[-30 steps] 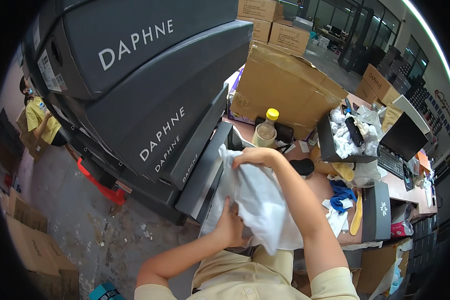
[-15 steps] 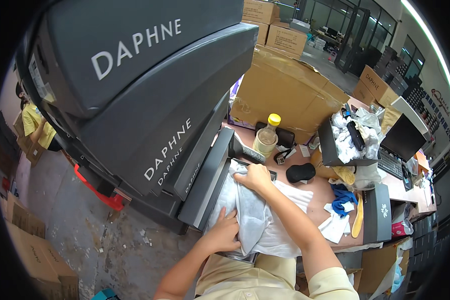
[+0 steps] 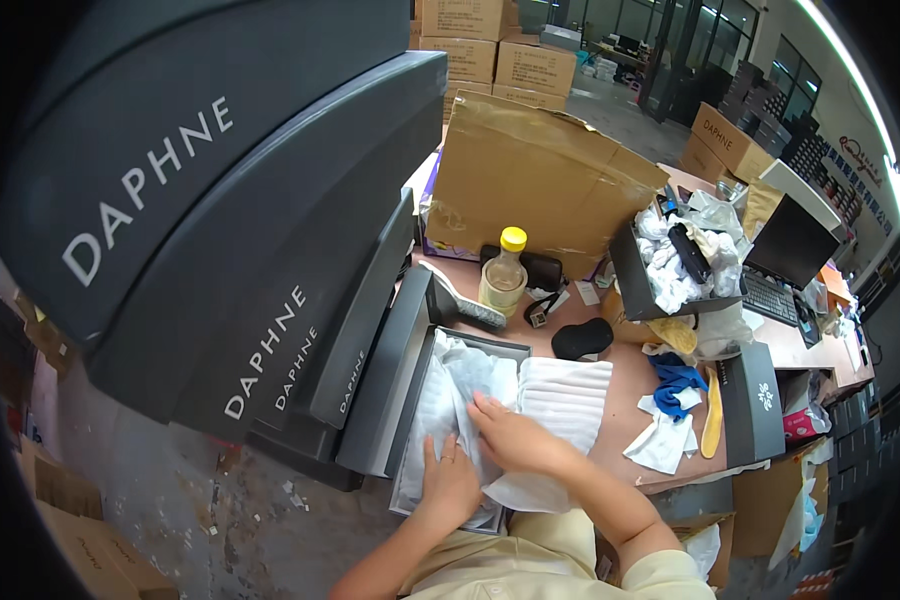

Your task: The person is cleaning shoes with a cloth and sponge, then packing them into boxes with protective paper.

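An open dark grey shoebox [image 3: 526, 350] lies at the front of the table, tilted lengthwise away from me. White tissue paper [image 3: 444, 385] fills it, bunched over contents I cannot see. My left hand [image 3: 451, 482] rests on the near part of the paper with its fingers stretched out. Beside it my right hand [image 3: 515, 436] lies on the paper, fingers extended toward the box's left side. A ribbed white sheet [image 3: 567, 392] sticks out beyond the box's right edge. Against the left side stands the box's dark lid or another box part [image 3: 385, 375].
A tall stack of dark shoeboxes [image 3: 270, 240] rises at the left. Behind are a yellow-capped bottle [image 3: 504, 275], a black pouch-like object [image 3: 582, 340] and a large cardboard carton [image 3: 540, 180]. Rightward lie a bin of crumpled paper [image 3: 670, 255], blue cloth [image 3: 678, 380] and a shoebox [image 3: 755, 410].
My right hand has come from the far end of the paper down toward my left hand. The paper lies further inside the box, and the ribbed sheet shows flatter. The whole view has shifted.
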Tool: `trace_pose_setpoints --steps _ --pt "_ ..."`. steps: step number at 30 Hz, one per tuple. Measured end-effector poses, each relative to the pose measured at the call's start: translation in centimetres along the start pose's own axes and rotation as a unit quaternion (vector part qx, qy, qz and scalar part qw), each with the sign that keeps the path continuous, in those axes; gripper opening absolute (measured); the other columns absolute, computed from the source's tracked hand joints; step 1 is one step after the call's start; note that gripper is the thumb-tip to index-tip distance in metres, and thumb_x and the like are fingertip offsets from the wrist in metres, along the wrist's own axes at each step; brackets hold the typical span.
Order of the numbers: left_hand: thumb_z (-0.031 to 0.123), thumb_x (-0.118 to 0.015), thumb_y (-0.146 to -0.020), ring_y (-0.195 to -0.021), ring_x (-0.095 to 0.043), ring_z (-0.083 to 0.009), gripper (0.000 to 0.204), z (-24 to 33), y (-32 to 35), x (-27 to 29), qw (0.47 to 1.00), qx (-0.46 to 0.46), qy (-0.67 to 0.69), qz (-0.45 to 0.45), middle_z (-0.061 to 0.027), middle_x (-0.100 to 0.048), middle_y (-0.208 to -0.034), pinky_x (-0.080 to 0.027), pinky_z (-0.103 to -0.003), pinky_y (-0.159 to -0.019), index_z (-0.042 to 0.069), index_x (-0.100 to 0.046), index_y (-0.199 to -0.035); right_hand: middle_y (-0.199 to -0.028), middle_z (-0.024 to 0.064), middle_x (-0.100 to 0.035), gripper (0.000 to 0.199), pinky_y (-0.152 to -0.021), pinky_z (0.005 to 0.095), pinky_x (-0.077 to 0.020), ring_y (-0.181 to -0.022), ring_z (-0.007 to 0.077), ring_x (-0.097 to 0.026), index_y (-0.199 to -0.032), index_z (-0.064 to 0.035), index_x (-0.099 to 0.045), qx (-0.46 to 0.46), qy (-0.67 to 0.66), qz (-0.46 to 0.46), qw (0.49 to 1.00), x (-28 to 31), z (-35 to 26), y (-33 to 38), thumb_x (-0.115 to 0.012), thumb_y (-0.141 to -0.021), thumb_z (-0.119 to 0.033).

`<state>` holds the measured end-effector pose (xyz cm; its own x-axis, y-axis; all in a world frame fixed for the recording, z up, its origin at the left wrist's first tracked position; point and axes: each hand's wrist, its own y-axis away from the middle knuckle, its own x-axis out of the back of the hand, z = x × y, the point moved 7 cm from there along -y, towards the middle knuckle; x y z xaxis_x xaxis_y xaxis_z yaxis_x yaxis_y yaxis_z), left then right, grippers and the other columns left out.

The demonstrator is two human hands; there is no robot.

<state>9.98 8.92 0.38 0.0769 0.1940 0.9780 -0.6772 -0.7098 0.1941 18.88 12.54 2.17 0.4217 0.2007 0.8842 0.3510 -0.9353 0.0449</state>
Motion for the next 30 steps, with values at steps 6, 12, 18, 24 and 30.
trace_pose_setpoints --steps 6,12,18,24,30 --pt "0.026 -0.073 -0.071 -0.122 -0.041 -0.0328 0.057 -2.7 5.5 2.2 0.900 -0.048 0.392 0.185 -0.0181 -0.050 -0.126 -0.033 -0.048 -0.100 -0.001 -0.054 -0.118 -0.093 0.0135 -0.063 0.021 -0.081 0.0370 -0.0450 -0.090 0.0260 -0.059 -0.099 -0.0023 -0.062 -0.146 -0.116 0.476 0.860 14.9 6.5 13.6 -0.054 -0.081 -0.008" --pt "0.018 -0.073 -0.070 -0.091 -0.060 -0.0330 0.056 2.7 3.7 7.4 0.891 -0.107 0.295 0.328 -0.0160 -0.062 -0.104 -0.049 -0.037 -0.072 0.001 -0.053 -0.119 -0.130 0.0254 -0.044 0.050 -0.101 0.0430 -0.0327 -0.124 0.0377 -0.040 -0.126 0.0012 -0.047 -0.023 -0.076 0.323 0.943 3.5 10.3 9.8 -0.051 -0.077 -0.009" --pt "0.003 -0.065 -0.075 -0.052 -0.057 -0.0205 0.042 -3.3 7.1 2.1 0.800 0.207 0.453 0.336 -0.0083 -0.064 -0.079 -0.046 -0.027 -0.052 0.000 -0.049 -0.113 -0.143 0.0237 -0.028 0.076 -0.108 0.0460 -0.0228 -0.132 0.0411 -0.025 -0.138 -0.0009 -0.030 0.091 0.038 0.237 0.967 6.3 -3.0 -1.4 -0.054 -0.066 -0.001" --pt "0.017 -0.063 -0.076 -0.121 -0.041 -0.0311 0.051 -3.1 9.2 5.9 0.891 0.113 0.079 0.432 -0.0189 -0.050 -0.125 -0.035 -0.051 -0.095 0.006 -0.051 -0.124 -0.137 0.0218 -0.037 0.069 -0.106 0.0480 -0.0273 -0.131 0.0351 -0.032 -0.137 0.0051 -0.028 0.098 0.107 0.136 0.980 -2.4 -1.4 -6.5 -0.051 -0.074 -0.014" --pt "0.028 -0.061 -0.078 -0.130 -0.035 -0.0308 0.040 -4.9 7.9 0.3 0.954 -0.020 0.174 0.244 -0.0103 -0.049 -0.131 -0.026 -0.057 -0.102 0.012 -0.060 -0.115 -0.140 0.0196 -0.037 0.068 -0.109 0.0431 -0.0252 -0.131 0.0334 -0.034 -0.140 -0.0147 -0.031 -0.090 -0.265 -0.005 0.960 1.9 0.8 -8.5 -0.056 -0.079 -0.024"
